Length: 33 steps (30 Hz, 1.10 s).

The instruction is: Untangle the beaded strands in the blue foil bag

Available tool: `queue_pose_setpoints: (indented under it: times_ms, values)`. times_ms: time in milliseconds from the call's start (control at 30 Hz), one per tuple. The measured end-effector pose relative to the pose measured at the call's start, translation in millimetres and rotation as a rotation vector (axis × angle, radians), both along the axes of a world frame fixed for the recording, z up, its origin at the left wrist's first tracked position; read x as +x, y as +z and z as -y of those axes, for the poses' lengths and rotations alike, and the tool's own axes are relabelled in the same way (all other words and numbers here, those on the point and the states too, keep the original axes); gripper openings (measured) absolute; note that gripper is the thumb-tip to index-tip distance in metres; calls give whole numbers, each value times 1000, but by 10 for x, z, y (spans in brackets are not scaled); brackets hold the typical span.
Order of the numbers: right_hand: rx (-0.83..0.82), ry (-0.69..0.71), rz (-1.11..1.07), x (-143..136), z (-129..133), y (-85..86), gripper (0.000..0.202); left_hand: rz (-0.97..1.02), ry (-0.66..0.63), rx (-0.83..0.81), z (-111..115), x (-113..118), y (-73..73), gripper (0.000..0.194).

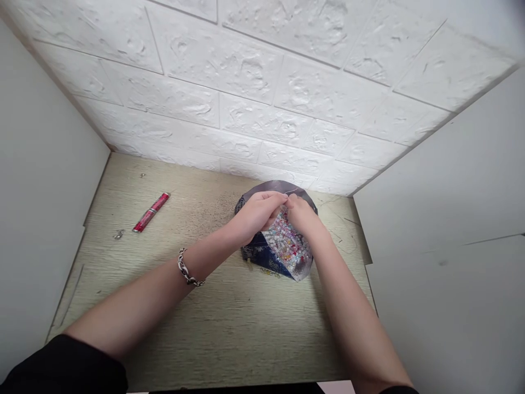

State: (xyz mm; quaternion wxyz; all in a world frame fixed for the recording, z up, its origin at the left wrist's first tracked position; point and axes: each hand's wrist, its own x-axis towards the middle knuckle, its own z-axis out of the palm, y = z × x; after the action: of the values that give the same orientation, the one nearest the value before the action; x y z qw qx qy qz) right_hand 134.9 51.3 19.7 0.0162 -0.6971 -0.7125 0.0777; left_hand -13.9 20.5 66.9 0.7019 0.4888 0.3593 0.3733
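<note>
An open bag of small multicoloured beads (285,241), dark blue outside and silvery inside, lies on the table beneath both hands. My left hand (259,212) reaches over its left side, thumb and fingers pinched together. From the right, my right hand (302,214) comes in with its fingers curled closed, and the fingertips of the two hands meet above the beads. A thin pale strand (291,190) shows just beyond the fingertips; which hand grips it is unclear. Whatever sits between the fingers is too small or hidden to make out.
To the left on the wooden table (229,339) lies a red tube-shaped packet (151,212). Small metallic bits (119,234) rest near it. A white brick-patterned wall (246,109) closes off the back, with pale panels on both sides.
</note>
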Motion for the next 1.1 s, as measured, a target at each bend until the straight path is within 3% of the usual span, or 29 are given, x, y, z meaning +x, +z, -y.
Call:
queue_pose_setpoints:
  times_ms: [100, 200, 333, 467, 600, 833, 1100]
  values:
    - [93, 25, -267, 25, 122, 59, 14, -72, -44, -1, 9, 8, -7, 20]
    - [152, -19, -742, 29, 279, 80, 11, -141, -98, 10, 31, 26, -3, 24]
    - [6, -116, -1487, -15, 495, 54, 18, -205, -169, 29, 67, 58, 24, 27]
    - [-64, -231, -1865, -37, 633, 34, 21, -213, -233, 33, 82, 84, 50, 21]
    - [-93, -274, -2001, -24, 666, 19, 19, -200, -220, 61, 71, 84, 56, 19]
    - [-123, -299, -2016, -47, 683, 11, 16, -166, -136, -28, 66, 41, 63, 18]
    - [-121, -263, -2066, -107, 733, 41, 15, -216, -134, 36, 78, 57, 84, 18]
